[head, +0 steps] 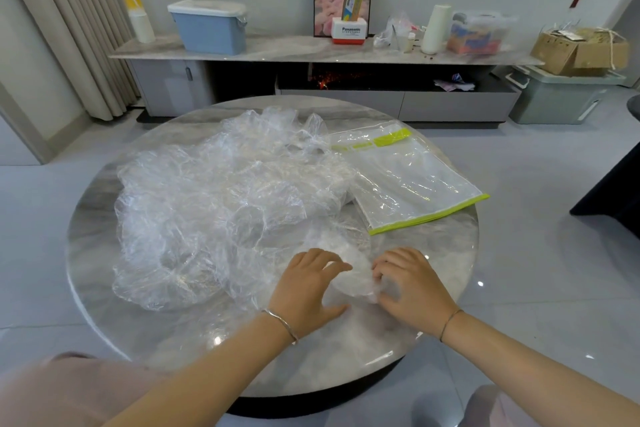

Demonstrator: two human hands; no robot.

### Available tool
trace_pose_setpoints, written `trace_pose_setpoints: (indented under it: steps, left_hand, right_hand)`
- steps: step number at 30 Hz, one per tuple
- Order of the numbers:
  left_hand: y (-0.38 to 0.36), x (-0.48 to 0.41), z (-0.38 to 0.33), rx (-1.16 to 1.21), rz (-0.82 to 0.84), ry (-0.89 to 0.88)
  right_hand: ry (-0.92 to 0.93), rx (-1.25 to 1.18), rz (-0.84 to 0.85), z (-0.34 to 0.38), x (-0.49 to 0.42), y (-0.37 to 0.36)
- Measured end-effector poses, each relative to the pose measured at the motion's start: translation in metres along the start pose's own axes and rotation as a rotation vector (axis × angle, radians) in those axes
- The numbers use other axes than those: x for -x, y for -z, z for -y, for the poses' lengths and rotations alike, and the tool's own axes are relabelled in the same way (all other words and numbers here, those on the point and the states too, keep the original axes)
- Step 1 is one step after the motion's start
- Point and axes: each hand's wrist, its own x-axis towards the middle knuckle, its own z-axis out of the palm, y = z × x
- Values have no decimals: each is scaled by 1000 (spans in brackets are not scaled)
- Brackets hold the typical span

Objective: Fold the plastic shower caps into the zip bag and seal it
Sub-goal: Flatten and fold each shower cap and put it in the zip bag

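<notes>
A big loose heap of clear plastic shower caps covers the left and middle of the round marble table. A clear zip bag with lime-green edges lies flat on the right, its zip strip at the far end. Near the table's front, one small bunched shower cap sits between my hands. My left hand curls its fingers and thumb round the cap's left side. My right hand grips the cap's right side with bent fingers.
Beyond the table stands a long low cabinet with a blue lidded box, a framed picture, a roll and cardboard boxes. Tiled floor surrounds the table. A dark piece of furniture is at the right edge.
</notes>
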Motion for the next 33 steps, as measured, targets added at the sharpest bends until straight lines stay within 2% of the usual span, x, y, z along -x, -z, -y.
trace_pose_setpoints:
  steps: [4, 8, 13, 16, 19, 21, 23, 24, 25, 27, 29, 33]
  left_hand:
    - [9, 4, 3, 82, -29, 193]
    - [13, 16, 12, 161, -74, 249]
    - [16, 14, 13, 325, -70, 467]
    - [20, 14, 14, 331, -60, 609]
    - [21, 11, 12, 186, -200, 516]
    - [20, 6, 12, 93, -295, 282]
    - [17, 1, 17, -5, -271, 37]
    - [14, -1, 19, -29, -206, -47]
    - [11, -1, 20, -22, -103, -69]
    - [5, 3, 19, 35, 98, 18]
    - [-3, 5, 21, 42, 230, 49]
    - [-5, 3, 18, 131, 299, 82]
  right_hand:
    - [-55, -110, 90, 5, 1, -10]
    - [-161, -222, 92, 10, -5, -18]
    - [-437, -535, 141, 21, -11, -16]
    - [-519, -579, 182, 26, -11, -17]
    - [-508, -443, 126, 27, -11, -21]
    - [-377, -279, 23, 30, -12, -19]
    - [-191, -182, -21, 37, -14, -16]
    - [-119, -154, -16, 40, -14, -16]
    - [-72, -141, -9, 42, -13, -17]
    - [-40, -141, 24, 42, -9, -22]
    - [-21, -127, 51, 40, -5, -27]
    - [13, -76, 98, 33, -6, -30]
